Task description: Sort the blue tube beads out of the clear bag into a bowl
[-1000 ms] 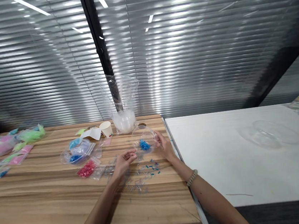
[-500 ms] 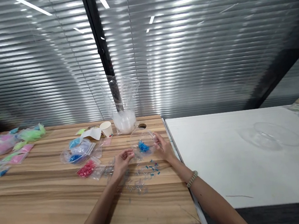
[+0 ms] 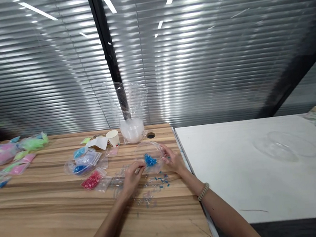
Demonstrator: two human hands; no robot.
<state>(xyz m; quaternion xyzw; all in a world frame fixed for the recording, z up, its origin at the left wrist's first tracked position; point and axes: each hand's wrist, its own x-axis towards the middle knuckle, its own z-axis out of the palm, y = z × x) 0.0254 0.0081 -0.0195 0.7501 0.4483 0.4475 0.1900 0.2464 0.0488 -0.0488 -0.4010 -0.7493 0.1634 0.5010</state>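
Observation:
My right hand (image 3: pixel 174 159) grips the right rim of a clear plastic bowl (image 3: pixel 142 147), thumb and fingers closed on its edge. Inside lies a small heap of blue tube-like pieces (image 3: pixel 150 159). At the bowl's near left side, my left hand (image 3: pixel 133 175) is closed in a pinch; what its fingertips hold, if anything, is too small to make out. Loose blue pieces (image 3: pixel 161 180) are scattered on the wooden table below the bowl. Clear and silvery pieces (image 3: pixel 146 200) lie nearer to me, beside my left wrist.
Left of my hands lie a bag of red pieces (image 3: pixel 91 180) and a clear dish (image 3: pixel 68 168) holding blue-filled bags. A paper cup (image 3: pixel 113 138) and bagged clear bowls (image 3: pixel 132 131) stand behind. A white table (image 3: pixel 225 187) adjoins on the right, with clear lids (image 3: pixel 286 145).
The bowl has tilted and come slightly nearer to me. My left hand has moved a little to the right, its fingertips now closer to the blue heap. My right hand keeps its grip.

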